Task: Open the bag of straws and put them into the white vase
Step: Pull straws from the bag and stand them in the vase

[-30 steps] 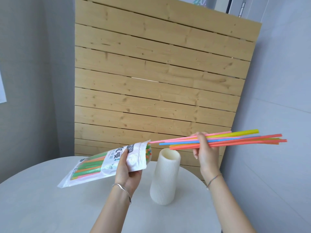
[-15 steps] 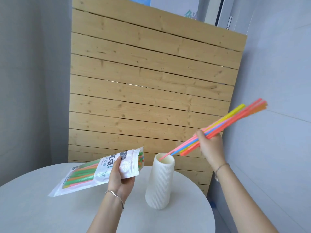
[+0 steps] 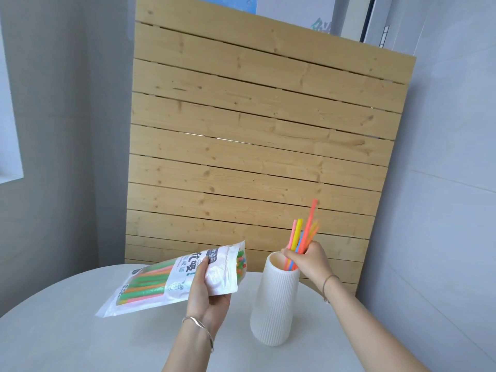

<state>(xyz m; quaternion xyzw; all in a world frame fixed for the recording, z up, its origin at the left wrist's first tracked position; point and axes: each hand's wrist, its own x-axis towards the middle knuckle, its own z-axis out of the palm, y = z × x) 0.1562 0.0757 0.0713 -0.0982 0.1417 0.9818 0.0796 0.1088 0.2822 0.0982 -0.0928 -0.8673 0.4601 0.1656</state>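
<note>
Round table: right hand holds straws in vase.

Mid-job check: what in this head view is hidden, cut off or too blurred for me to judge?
- Lower ends of the straws: hidden inside the white vase, so how deep they sit is unknown.
- Right hand grip: its fingers cover the bundle at the rim; hold or release is unclear.
- Straw count in the bag: hidden by print and the left hand.
- Topmost straw tips: motion-blurred.
- Both forearms: cut off by the bottom edge.
</note>
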